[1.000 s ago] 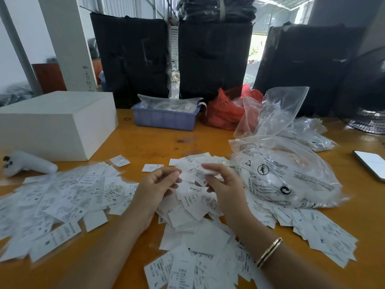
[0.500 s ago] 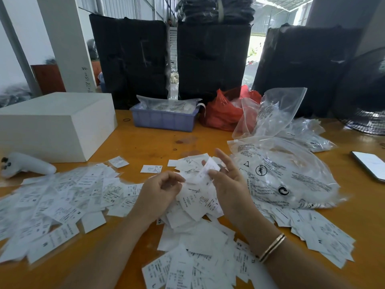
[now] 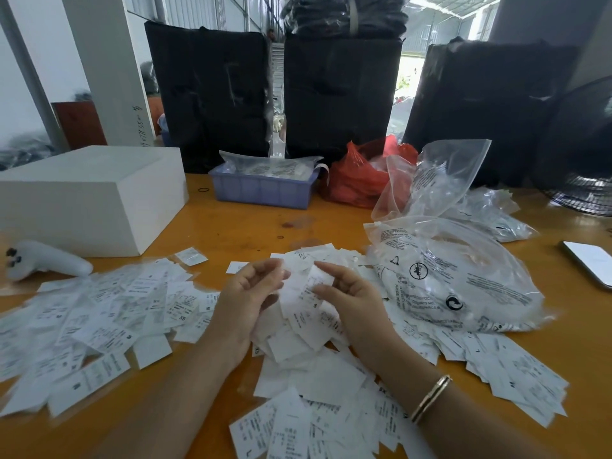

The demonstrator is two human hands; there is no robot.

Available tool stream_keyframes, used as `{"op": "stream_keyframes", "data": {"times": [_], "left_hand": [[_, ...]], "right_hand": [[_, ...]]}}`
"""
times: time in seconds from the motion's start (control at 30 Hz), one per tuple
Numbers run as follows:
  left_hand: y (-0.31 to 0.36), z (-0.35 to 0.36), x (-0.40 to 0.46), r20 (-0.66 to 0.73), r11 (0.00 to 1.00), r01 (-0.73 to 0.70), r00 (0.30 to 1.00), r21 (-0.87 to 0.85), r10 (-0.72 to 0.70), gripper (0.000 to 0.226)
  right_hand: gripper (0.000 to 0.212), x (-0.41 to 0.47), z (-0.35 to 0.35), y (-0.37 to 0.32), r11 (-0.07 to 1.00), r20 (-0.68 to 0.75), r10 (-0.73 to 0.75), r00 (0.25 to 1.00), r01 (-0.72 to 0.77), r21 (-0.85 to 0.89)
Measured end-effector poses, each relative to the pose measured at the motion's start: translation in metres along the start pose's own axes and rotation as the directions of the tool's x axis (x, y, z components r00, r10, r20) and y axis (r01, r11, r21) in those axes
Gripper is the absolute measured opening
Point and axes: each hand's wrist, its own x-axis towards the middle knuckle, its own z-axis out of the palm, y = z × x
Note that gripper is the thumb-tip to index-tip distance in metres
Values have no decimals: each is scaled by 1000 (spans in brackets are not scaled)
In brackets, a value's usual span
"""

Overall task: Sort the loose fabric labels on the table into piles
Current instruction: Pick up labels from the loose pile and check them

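Observation:
White fabric labels with black print lie scattered over the orange table (image 3: 251, 226). A wide spread of labels (image 3: 99, 319) covers the left side, a heap (image 3: 314, 385) lies at the middle front, and more labels (image 3: 506, 369) lie at the right. Above the middle heap, my left hand (image 3: 248, 299) and my right hand (image 3: 351, 299) hold a small bunch of labels (image 3: 301, 286) between them. The fingers of both hands curl round the bunch's edges. One label in it shows an S.
A white box (image 3: 89, 197) stands at the left, with a white controller (image 3: 43, 261) in front of it. A blue tray (image 3: 261, 190), a red bag (image 3: 357, 180) and clear plastic bags (image 3: 457, 276) sit behind and right. A phone (image 3: 589, 263) lies far right.
Both hands have lifted slightly off the middle heap and drawn together. The labels between them now stand more upright, and the right fingers have closed onto them.

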Motion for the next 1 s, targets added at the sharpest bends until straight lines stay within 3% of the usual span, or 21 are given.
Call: {"op": "stream_keyframes", "data": {"times": [0.07, 0.13, 0.27, 0.37, 0.43, 0.57, 0.7, 0.87, 1.0], "left_hand": [[0, 1, 0, 101, 998, 48, 994, -28, -45, 35], [-2, 4, -1, 132, 997, 71, 989, -26, -67, 23], [-3, 4, -1, 29, 999, 34, 999, -26, -33, 17], [-2, 0, -1, 6, 977, -68, 998, 203, 68, 22], [-2, -1, -1, 39, 899, -183, 982, 398, 183, 7], [-6, 0, -2, 186, 707, -387, 919, 592, 348, 15], [-7, 3, -5, 268, 630, -452, 890, 631, 370, 20], [-5, 3, -6, 280, 621, -466, 882, 630, 378, 22], [-5, 3, -6, 275, 619, -455, 888, 640, 369, 22]], "right_hand": [[38, 1, -3, -1, 984, -45, 9, 999, -1, 179], [38, 3, -5, -2, 967, -47, -2, 999, 14, 253], [34, 0, -2, 0, 986, 71, 19, 997, -30, 166], [24, 1, -5, 0, 986, -21, 15, 1000, -11, 166], [20, 3, -9, -1, 964, -126, -20, 992, 52, 261], [22, 5, -13, -1, 931, -154, -87, 984, 136, 338], [17, 4, -8, -2, 950, -163, -137, 977, 176, 259], [16, 3, -2, -7, 954, -155, -228, 961, 252, 161], [19, 1, -1, -6, 954, -137, -301, 944, 299, -37]]}}
